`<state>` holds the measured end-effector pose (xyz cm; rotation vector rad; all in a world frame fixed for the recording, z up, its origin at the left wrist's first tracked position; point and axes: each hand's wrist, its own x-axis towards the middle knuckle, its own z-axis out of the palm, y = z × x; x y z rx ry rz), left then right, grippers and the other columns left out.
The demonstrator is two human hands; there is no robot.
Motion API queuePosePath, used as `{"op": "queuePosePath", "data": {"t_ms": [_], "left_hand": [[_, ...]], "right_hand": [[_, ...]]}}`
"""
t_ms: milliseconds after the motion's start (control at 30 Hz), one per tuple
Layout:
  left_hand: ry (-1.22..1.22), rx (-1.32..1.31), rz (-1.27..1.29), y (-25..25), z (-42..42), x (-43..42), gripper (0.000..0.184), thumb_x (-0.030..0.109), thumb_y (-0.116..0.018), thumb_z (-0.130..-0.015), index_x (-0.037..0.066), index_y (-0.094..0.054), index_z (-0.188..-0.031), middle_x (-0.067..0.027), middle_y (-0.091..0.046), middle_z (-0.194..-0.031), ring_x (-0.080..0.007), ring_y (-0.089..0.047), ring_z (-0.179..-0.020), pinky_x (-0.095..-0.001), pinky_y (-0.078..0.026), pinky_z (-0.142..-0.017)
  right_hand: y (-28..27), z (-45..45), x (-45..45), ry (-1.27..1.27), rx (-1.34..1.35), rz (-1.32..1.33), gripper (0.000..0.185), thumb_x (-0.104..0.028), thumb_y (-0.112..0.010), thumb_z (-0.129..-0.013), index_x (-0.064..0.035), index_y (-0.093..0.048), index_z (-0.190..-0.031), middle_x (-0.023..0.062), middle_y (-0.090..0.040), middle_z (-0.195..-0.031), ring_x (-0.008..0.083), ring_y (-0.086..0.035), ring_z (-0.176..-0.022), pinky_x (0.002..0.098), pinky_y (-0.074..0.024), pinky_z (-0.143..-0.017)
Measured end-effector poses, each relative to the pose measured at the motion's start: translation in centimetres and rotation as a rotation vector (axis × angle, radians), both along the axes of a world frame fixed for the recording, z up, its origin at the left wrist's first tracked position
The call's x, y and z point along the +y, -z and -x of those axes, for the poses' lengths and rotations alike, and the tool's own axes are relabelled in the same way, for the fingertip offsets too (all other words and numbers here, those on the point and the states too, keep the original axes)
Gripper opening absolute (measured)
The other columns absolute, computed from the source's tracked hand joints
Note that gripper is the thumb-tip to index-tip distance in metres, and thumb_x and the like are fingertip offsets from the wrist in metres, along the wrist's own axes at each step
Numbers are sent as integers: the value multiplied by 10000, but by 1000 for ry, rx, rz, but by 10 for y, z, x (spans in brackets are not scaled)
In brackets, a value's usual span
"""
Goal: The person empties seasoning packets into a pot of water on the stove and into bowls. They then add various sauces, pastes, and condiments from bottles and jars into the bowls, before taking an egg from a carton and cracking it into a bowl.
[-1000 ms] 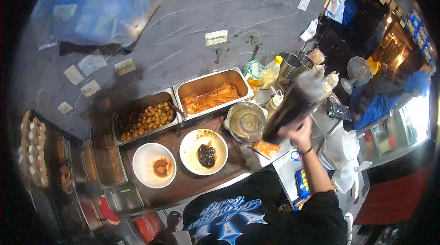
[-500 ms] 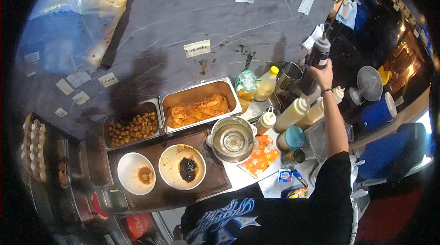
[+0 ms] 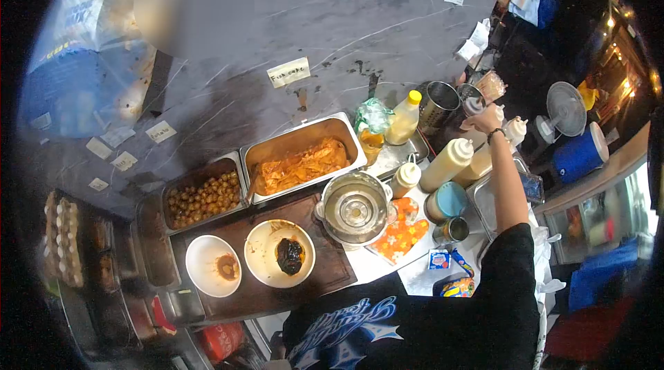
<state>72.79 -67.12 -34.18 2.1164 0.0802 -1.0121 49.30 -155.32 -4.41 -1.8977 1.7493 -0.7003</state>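
Observation:
My right hand reaches to the back right of the counter, its fingers closed round the top of a dark bottle beside a metal perforated holder. Several squeeze bottles, one pale, stand just in front of it. My left hand does not show. On the brown board, a cream bowl holds a glossy black sauce, and a white bowl has a small brown patch of sauce. A round metal pot sits to their right.
Behind the board are a metal tray of orange fish cake and a tray of small potatoes. A yellow-capped bottle, a blue-lidded jar and a fan are on the right. Egg trays stand far left.
My right hand has carried the dark bottle from over the squeeze bottles to the back right and lowered it among the containers there. The camera view has shifted.

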Motion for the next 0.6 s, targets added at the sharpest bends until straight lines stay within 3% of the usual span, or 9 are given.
{"op": "queuePosePath", "data": {"t_ms": [67, 100, 167, 233, 300, 400, 500, 567, 600], "left_hand": [[-10, -2, -4, -1, 4, 2, 301, 94, -571, -852, 76, -474, -1137, -69, -622, -716, -163, -590, -574, -300, -444, -456], [-14, -5, -4, -1, 5, 3, 305, 94, -569, -852, 77, -471, -1140, -68, -621, -716, -163, -588, -572, -300, -442, -454], [-28, -8, -7, -3, 10, 6, 311, 93, -566, -854, 79, -466, -1147, -66, -618, -715, -161, -585, -569, -300, -440, -452], [-41, -7, -11, -4, 16, 9, 317, 93, -563, -855, 80, -460, -1155, -63, -616, -714, -160, -581, -566, -299, -438, -450], [-54, -5, -16, -5, 22, 11, 324, 92, -560, -856, 82, -455, -1162, -61, -614, -714, -158, -577, -562, -299, -435, -448], [-66, -8, -10, -5, 27, 9, 333, 92, -555, -858, 85, -446, -1173, -58, -611, -713, -156, -572, -558, -299, -431, -444], [-78, -14, 3, -5, 33, 6, 343, 91, -550, -860, 88, -438, -1184, -55, -607, -712, -154, -566, -553, -299, -428, -441], [-88, -26, 15, -4, 36, 7, 350, 91, -547, -861, 90, -432, -1191, -52, -605, -711, -153, -562, -549, -298, -425, -438], [-92, -29, 24, -3, 40, 7, 353, 90, -546, -862, 91, -429, -1195, -51, -604, -711, -152, -560, -548, -298, -424, -437]], "right_hand": [[-17, -9, 14, 2, -18, -109, 614, -61, -820, -556, 18, -483, -1063, 133, -615, -922, 247, -624, -824, 333, -514, -677], [-31, -14, 32, -7, -18, -110, 614, -61, -820, -556, 18, -483, -1063, 133, -615, -922, 247, -624, -824, 333, -514, -677], [-55, -29, 71, -70, 169, 550, 497, -58, -775, -612, 18, -509, -1026, 136, -617, -916, 217, -629, -823, 322, -511, -706], [-89, -67, 143, -212, -39, 669, 515, -134, -743, -639, 9, -496, -1068, 179, -607, -980, 265, -626, -829, 366, -506, -754], [-62, -101, 181, -413, -212, 342, 478, -146, -736, -659, -23, -527, -1072, 149, -625, -992, 276, -623, -885, 375, -493, -789], [17, -147, 184, -564, -15, -125, 621, -242, -811, -583, 51, -511, -1041, 216, -608, -979, 322, -609, -937, 383, -480, -841], [73, -201, 163, -493, 80, 9, 737, -257, -848, -516, 92, -487, -1055, 281, -582, -1073, 375, -573, -1031, 395, -462, -893], [97, -230, 155, -355, 66, -73, 776, -248, -849, -505, 109, -461, -1075, 283, -596, -1024, 394, -587, -996, 402, -477, -870], [92, -233, 152, -410, 58, -55, 826, -219, -826, -529, 123, -379, -1134, 289, -607, -972, 411, -604, -944, 415, -496, -825]]}}
